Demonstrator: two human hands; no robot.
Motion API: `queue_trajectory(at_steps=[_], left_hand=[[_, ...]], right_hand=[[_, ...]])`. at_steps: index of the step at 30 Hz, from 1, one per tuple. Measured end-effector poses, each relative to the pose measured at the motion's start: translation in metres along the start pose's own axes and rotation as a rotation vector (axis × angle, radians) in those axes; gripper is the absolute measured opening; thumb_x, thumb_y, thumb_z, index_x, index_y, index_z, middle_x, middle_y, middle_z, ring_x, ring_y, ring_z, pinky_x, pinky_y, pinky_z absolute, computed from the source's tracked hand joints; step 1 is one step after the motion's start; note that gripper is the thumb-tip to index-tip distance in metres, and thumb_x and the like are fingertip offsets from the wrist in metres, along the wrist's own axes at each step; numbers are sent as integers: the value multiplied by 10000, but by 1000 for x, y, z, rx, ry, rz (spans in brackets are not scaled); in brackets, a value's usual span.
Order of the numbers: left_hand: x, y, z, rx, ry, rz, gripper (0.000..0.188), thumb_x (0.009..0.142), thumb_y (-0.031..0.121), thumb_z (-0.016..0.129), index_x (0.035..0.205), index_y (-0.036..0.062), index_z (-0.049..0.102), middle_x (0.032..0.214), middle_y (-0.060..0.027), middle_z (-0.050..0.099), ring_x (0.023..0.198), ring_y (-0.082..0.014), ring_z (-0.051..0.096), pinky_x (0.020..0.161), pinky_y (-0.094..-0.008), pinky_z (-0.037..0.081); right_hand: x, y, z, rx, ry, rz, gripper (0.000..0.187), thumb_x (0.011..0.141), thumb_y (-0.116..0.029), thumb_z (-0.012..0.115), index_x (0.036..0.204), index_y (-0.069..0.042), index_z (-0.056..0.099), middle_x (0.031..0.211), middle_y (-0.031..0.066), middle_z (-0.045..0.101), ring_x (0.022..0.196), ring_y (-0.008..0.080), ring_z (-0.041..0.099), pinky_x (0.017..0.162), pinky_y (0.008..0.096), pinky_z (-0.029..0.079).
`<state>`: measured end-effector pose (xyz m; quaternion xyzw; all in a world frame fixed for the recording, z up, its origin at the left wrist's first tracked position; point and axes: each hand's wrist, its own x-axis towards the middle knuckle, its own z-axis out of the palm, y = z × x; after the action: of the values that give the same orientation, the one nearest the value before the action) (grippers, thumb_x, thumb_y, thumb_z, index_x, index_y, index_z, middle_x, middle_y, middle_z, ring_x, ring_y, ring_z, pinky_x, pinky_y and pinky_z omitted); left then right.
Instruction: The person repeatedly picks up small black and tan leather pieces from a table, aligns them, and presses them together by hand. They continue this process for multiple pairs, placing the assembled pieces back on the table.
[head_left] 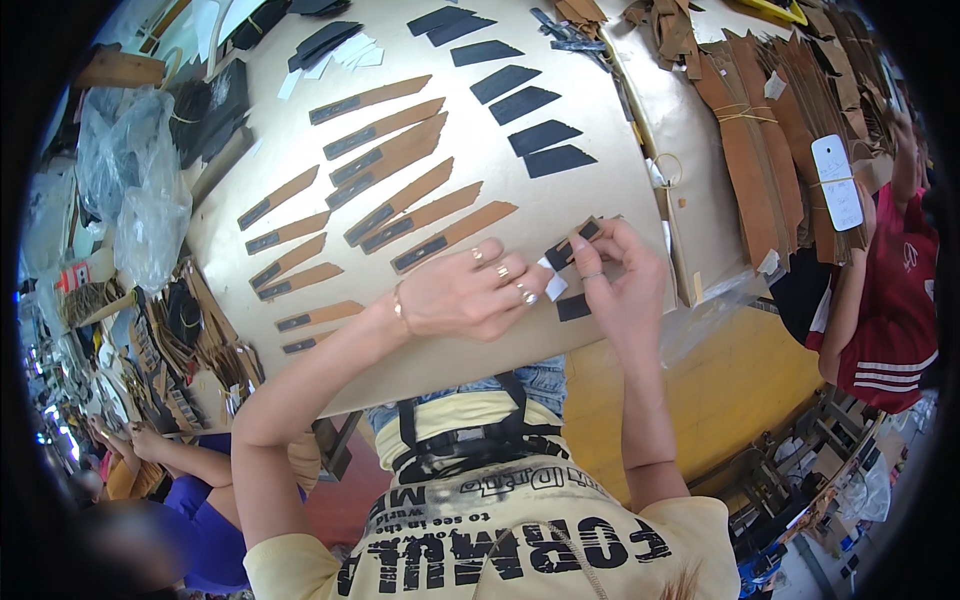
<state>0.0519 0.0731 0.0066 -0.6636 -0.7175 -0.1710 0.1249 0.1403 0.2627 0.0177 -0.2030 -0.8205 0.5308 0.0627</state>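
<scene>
My right hand pinches a short dark strip with a brownish edge between thumb and fingers, above the table. Close beside it, my left hand is closed, knuckles up, with rings and a bracelet on. A small white slip shows at its fingertips, next to the dark strip; the fingertips themselves are mostly hidden. Below the slip, a black piece lies on the table, partly behind my right hand. Several brown leather strips with dark patches on one end lie beyond my left hand.
Black slanted pieces lie in a column on the pale table. Bundled brown leather pieces sit at the right, near a person in red. Clear plastic bags hang left. Another person in purple is at lower left.
</scene>
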Motion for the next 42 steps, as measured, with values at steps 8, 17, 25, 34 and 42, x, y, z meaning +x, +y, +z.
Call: queue_trajectory(at_steps=[8,17,25,34,42], left_hand=[[8,-12,17,28,-57,62,391,766,144,652,1132,7,662,921,-18,534,806,-139,545,781,-304,455],[11,-6,-1,-179,-293,-182,402,837,129,594,1230,57,633,1208,-59,581,1105,-234,532,1007,-374,392],[20,12,-12,-415,-63,-634,475,821,79,593,1296,79,586,1295,-130,554,1147,-289,552,1024,-408,404],[40,79,32,-131,-264,-608,545,879,98,538,1411,24,447,1535,-177,356,1417,-291,370,1183,-457,273],[21,38,6,2,-368,-375,480,880,95,506,1356,31,508,1546,-171,345,1423,-284,371,1175,-457,292]], right_hand=[[-1,1,0,21,15,-24,121,888,-67,678,954,33,656,721,129,701,612,158,663,537,275,460],[-24,1,-18,-477,-131,-377,300,840,-191,738,1115,-79,694,1067,63,709,1003,203,632,894,368,415],[-43,3,-9,-781,-183,-528,279,855,-160,679,1126,-93,672,1161,33,691,1108,202,580,928,393,405],[19,15,-45,-532,52,-354,205,841,-142,725,1027,-78,668,1067,78,612,1016,275,560,852,397,408],[-8,11,-37,-443,11,-51,161,836,-203,746,860,-68,660,860,48,614,857,251,586,786,381,412]])
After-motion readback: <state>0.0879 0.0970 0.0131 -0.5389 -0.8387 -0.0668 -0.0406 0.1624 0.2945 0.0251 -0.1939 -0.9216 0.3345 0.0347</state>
